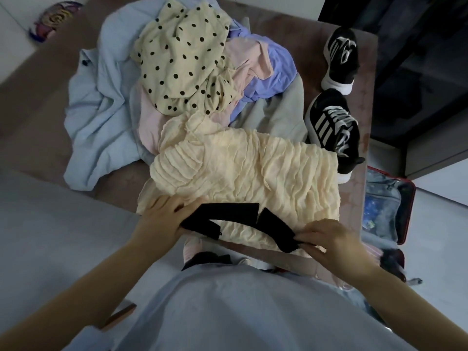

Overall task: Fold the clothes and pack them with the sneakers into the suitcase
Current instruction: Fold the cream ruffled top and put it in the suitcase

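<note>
- We are logging the cream crinkled top (243, 171), spread at 6 o'clock.
- Left hand (162, 214) is pressing flat on it; right hand (336, 241) is pinching its black strap (276, 228).
- Suitcase (408, 214) is lying open at 4 o'clock, contents unclear.

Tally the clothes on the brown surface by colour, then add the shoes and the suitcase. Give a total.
Cream: 2, dotted top and ruffled top
Blue garment: 1
Pink garment: 1
Lilac garment: 1
Grey garment: 1
Sneakers: 2, far sneaker and near sneaker
Suitcase: 1
Total: 9
</note>
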Tool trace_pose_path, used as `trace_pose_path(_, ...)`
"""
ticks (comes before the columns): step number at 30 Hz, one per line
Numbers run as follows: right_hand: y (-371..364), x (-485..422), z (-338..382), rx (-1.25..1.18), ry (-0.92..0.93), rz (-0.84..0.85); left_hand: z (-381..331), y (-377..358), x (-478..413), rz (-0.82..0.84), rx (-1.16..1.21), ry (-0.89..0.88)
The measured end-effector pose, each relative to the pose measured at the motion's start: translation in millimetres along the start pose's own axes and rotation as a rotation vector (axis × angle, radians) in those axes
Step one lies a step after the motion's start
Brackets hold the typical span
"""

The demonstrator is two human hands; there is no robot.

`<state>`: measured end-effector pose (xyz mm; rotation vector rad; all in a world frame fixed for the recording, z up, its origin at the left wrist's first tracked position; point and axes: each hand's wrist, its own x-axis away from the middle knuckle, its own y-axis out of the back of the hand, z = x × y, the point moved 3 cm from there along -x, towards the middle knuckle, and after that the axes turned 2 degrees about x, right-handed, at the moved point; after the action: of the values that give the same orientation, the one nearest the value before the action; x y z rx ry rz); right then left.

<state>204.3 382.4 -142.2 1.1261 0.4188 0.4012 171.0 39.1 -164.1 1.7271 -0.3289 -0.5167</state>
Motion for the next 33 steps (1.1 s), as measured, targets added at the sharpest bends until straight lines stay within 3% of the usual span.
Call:
trace_pose_path(3, -18, 1, -5, -0.021, -0.009, 0.179, -6, -15, 7, 0.114, -0.054, -0.012)
trace_pose_path(9, -11, -7, -4, -0.030, -0.091, 0.086, -5, -14, 20, 0.188, -0.045, -0.056)
trace_pose_path(13, 23, -36, -21, 0.086, -0.279, -0.181, 6, 23, -12, 0.055, 0.118, -0.030)
trace_pose_path(17, 63, -89, -56, 0.244, -0.356, -0.233, 19, 72, -89, -0.214, 0.114, 0.066)
trace_pose_path(19, 68, -121, -69, 0.263, -0.420, -0.129, 23, 80, -130, -0.164, 0.076, 0.120)
trace_pose_path(22, 54, -155, -78, 0.305, -0.465, 0.260, 44, 64, -173, 0.269, -0.058, 0.203)
trace_pose_path(24, 46, -160, -75, 0.363, -0.469, 0.499, 57, 54, -180, 0.465, -0.138, 0.224)
trace_pose_path(27, 53, -151, -69, 0.459, -0.374, 0.670, 68, 53, -176, 0.447, -0.034, 0.184)
trace_pose_path(30, 82, -150, -69, 0.168, -0.504, 0.534, 85, 75, -172, 0.302, 0.315, 0.282)
trace_pose_path(33, 112, -165, -73, -0.082, -0.683, 0.218, 106, 96, -172, 0.151, 0.530, 0.379)
